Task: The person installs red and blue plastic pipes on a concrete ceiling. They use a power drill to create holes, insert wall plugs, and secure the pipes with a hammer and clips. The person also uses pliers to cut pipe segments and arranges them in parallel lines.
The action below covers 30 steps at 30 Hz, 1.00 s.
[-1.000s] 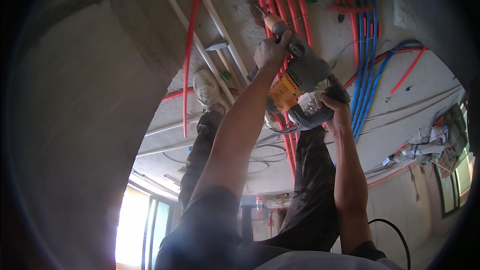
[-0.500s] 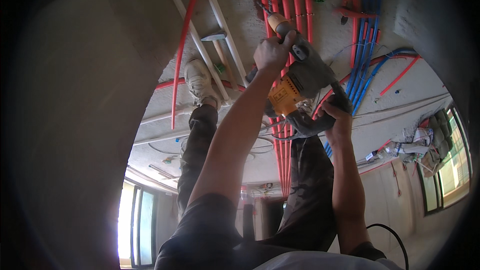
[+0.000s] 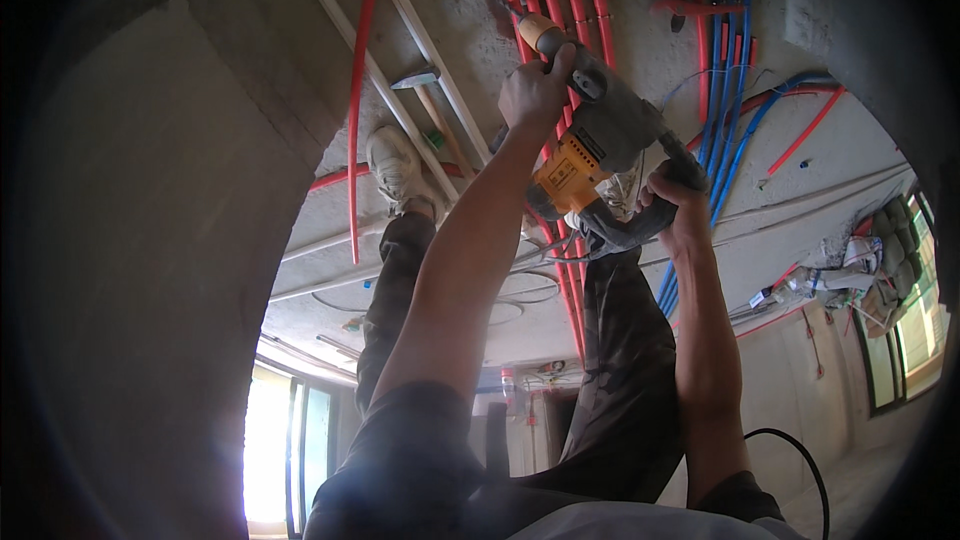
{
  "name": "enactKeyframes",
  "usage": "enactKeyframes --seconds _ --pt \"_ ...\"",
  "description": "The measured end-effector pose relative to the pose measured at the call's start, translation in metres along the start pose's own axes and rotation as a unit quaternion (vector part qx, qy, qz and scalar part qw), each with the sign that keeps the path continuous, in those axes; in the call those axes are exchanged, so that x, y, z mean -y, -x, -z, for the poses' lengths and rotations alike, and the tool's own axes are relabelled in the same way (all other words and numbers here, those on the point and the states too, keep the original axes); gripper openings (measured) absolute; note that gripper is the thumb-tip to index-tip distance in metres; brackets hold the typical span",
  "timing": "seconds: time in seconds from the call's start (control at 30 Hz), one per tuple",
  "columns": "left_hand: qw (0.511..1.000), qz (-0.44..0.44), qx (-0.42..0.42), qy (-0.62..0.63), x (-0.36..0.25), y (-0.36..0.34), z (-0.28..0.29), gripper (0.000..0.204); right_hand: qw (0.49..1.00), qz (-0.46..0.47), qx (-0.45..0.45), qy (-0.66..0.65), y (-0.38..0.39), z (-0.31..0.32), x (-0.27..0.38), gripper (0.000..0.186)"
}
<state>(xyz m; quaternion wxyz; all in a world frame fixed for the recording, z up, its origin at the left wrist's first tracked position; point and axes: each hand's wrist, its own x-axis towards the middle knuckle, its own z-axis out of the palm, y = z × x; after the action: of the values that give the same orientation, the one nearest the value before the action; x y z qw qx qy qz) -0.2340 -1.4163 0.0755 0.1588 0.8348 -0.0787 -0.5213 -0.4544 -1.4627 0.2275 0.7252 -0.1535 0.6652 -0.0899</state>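
From the left side of the wearer's head, a wide fisheye camera looks steeply down the body, with the forearms [image 3: 460, 270] rising from the lower edge toward a power drill [image 3: 615, 130], near the lens above centre; the floor [image 3: 640, 50] lies farther off at upper centre, one window [image 3: 316, 440] bending at lower left, another window [image 3: 885, 368] at right

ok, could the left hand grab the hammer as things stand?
Probably not: the left hand is occupied, gripping the front of the power drill. Nothing seems to cover the hammer among the white pipes, though.
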Motion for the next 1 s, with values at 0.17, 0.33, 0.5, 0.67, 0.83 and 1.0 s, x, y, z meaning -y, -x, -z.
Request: enactKeyframes --seconds 0.17,0.33,0.5,0.67,0.83,1.0 --pt "1.000 0.006 -0.005 -0.017 0.006 -0.010 -0.002 0.076 0.998 -0.022 0.036 -0.039 -0.007 -0.009 -0.001 0.020" --pt "0.999 -0.016 -0.003 -0.035 -0.002 -0.017 0.007 0.075 0.998 -0.004 0.031 -0.052 -0.017 -0.007 -0.018 0.019" --pt "1.000 -0.001 0.011 -0.022 0.002 -0.019 0.010 0.077 0.998 -0.023 0.014 -0.060 -0.013 -0.018 -0.011 0.022" --pt "1.000 0.011 0.021 -0.019 -0.006 -0.017 0.015 0.079 0.999 0.012 0.008 -0.045 -0.012 -0.023 -0.004 0.021" --pt "1.000 0.001 0.016 -0.005 -0.003 -0.023 0.017 0.081 0.995 0.010 0.069 -0.067 -0.013 -0.031 -0.003 0.021" --pt "0.999 0.001 0.015 -0.033 0.000 -0.023 0.017 0.083 0.996 0.006 0.025 -0.083 -0.021 -0.022 -0.020 0.020"
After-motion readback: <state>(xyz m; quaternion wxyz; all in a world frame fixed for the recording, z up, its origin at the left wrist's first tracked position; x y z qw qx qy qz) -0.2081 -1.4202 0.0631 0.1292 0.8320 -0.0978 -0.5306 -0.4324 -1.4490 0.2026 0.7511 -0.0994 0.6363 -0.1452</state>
